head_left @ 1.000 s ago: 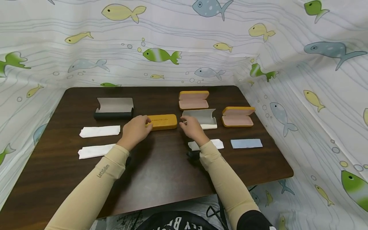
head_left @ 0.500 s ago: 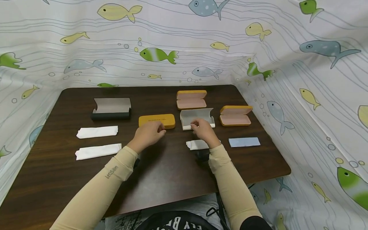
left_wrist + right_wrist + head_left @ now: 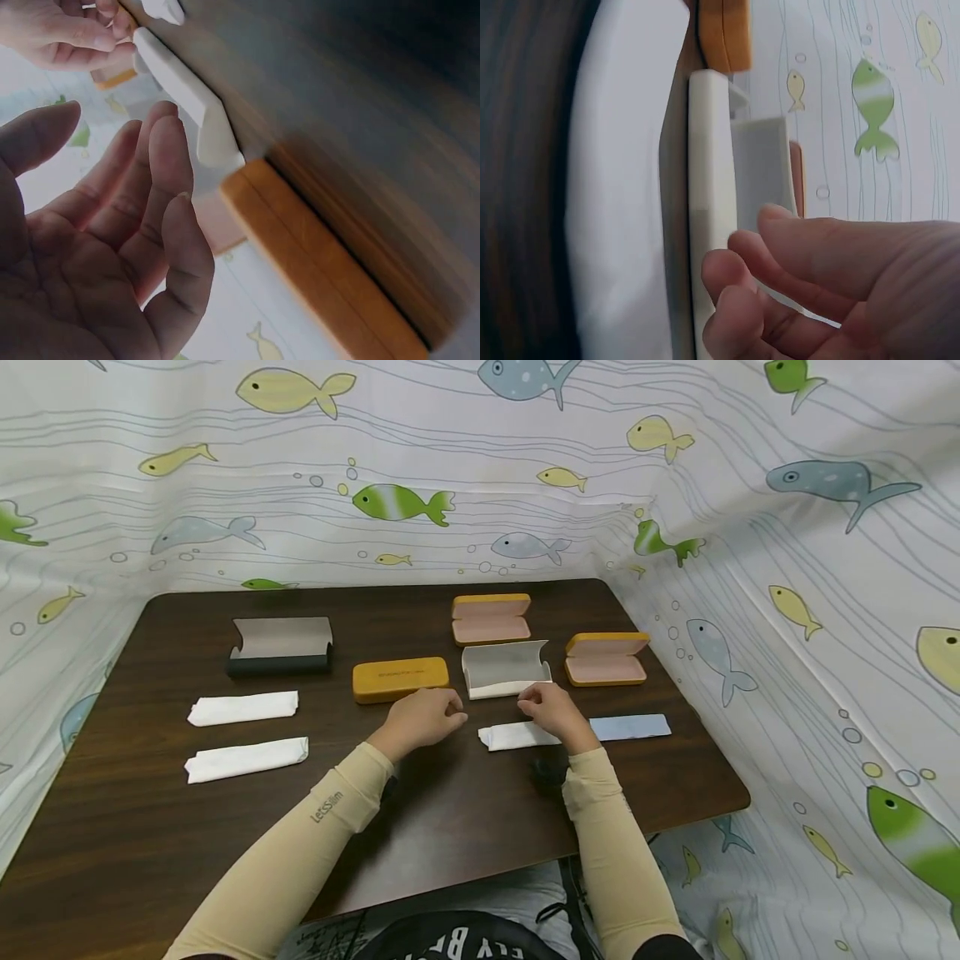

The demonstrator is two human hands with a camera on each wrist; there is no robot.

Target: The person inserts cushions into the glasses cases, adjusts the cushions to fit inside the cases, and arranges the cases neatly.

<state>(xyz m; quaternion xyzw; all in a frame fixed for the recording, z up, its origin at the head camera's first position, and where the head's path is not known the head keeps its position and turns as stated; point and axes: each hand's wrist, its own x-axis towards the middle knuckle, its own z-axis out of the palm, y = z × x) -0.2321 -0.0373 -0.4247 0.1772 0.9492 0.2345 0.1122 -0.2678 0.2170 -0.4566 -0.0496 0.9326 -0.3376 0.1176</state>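
Note:
My left hand [image 3: 422, 720] hovers in front of the closed yellow glasses case [image 3: 401, 680], fingers relaxed and slightly bent. In the left wrist view nothing lies between its fingers [image 3: 180, 161]. An opened white glasses case [image 3: 501, 662] with a grey lining stands right of the yellow one. My right hand [image 3: 557, 714] is at the front right corner of that white case, its fingers loosely bent. The right wrist view has its fingertips [image 3: 724, 274] right at the case's white front edge, holding nothing. Below it, a folded white bundle [image 3: 517, 736] is partly covered by the right hand.
Two opened yellow cases with pink lining, one at the back [image 3: 491, 619] and one at right [image 3: 606, 660], flank the white case. A blue folded cloth [image 3: 633, 727] lies at right. Further left are an opened dark green case [image 3: 281, 647] and white bundles [image 3: 243, 707].
My left hand has left the yellow case and moved right and nearer. My right hand has shifted along the white case from its left end to its front right corner.

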